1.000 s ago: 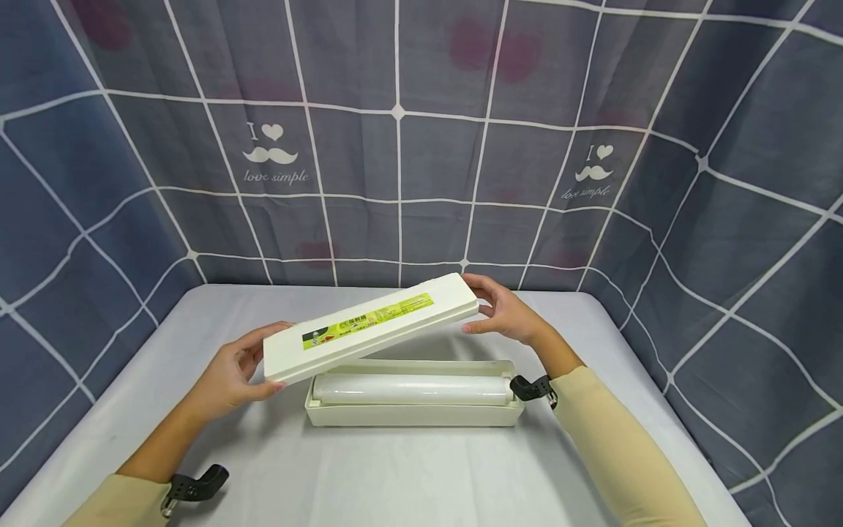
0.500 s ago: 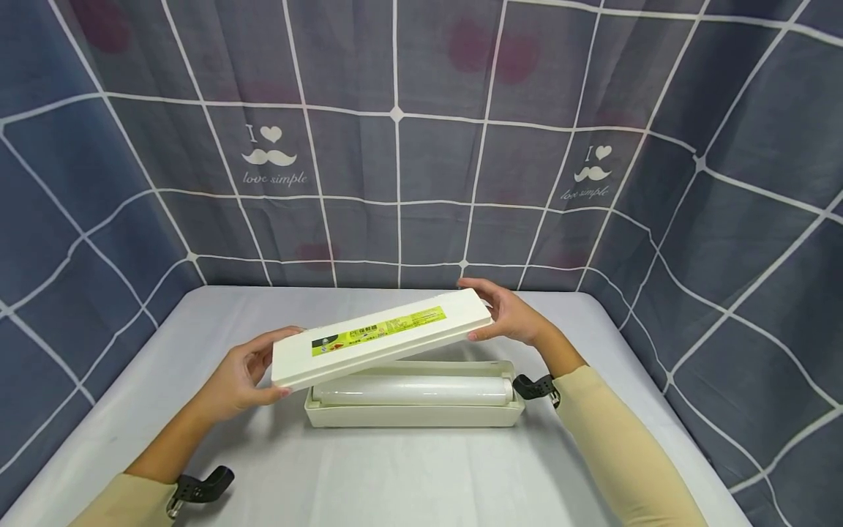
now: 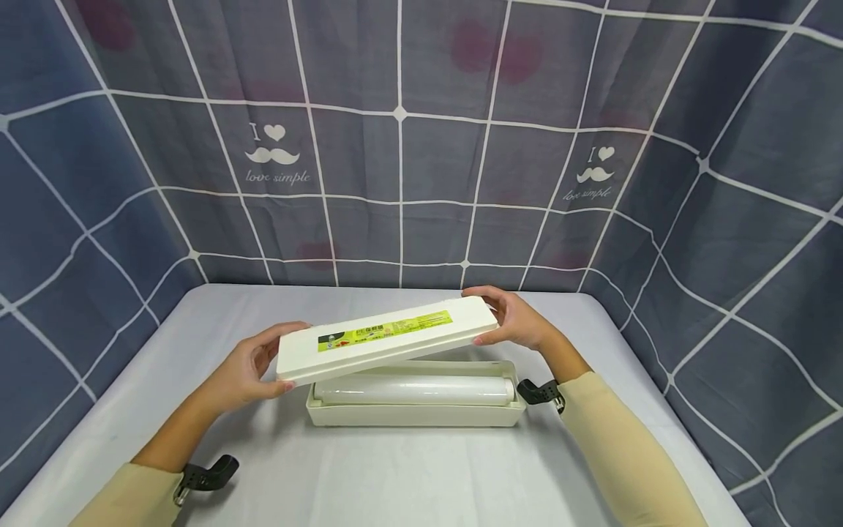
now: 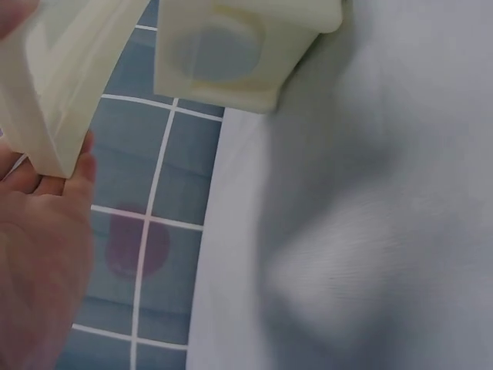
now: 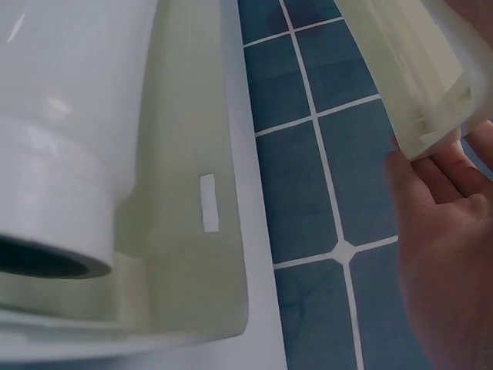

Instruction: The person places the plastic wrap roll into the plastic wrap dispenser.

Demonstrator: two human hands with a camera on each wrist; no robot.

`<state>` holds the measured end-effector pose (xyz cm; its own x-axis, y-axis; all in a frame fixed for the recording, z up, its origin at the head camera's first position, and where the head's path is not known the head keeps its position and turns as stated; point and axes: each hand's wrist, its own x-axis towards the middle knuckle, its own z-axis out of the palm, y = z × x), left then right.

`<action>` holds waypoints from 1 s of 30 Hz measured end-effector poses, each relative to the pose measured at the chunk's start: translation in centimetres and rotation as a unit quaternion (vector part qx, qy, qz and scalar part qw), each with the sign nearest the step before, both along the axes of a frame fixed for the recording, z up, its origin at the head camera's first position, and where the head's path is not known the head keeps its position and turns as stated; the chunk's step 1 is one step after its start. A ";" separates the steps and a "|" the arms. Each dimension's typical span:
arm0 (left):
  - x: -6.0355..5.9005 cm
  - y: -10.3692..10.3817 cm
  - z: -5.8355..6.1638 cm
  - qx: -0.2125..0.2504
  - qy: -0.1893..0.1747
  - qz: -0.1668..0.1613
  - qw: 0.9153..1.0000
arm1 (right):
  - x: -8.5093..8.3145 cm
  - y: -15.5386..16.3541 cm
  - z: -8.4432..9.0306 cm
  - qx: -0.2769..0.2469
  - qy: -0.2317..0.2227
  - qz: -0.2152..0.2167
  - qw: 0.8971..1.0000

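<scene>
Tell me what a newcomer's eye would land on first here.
The long cream lid with its yellow-green label, held tilted in the air by the left hand and right hand, one at each end. Just beneath it the open dispenser tray sits on the grey table, cradling a white film roll.

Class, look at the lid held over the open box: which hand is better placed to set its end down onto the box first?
Probably the left hand. Its end of the lid hangs lower, close above the box and the roll, while the right hand holds its end higher and farther back.
</scene>
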<state>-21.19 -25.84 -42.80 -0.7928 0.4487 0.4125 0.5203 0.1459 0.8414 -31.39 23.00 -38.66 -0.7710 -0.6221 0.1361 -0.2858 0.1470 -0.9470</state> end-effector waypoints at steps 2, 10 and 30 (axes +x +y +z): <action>-0.3 0.0 0.1 -0.009 0.006 -0.006 1.000 | 0.1 0.1 -0.1 -0.002 0.001 -0.006 1.000; -0.8 0.3 0.6 -0.034 -0.012 -0.011 0.999 | 1.1 0.8 -0.7 -0.008 0.022 -0.040 0.999; -1.7 1.5 0.4 -0.034 -0.053 -0.011 0.998 | 4.1 2.7 -2.7 -0.017 0.043 -0.078 0.996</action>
<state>-22.90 -24.38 -42.44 -0.8201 0.4903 0.2951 0.4325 0.1933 0.8807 -27.27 25.73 -41.32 -0.8430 -0.4892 0.2238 -0.3415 0.1652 -0.9252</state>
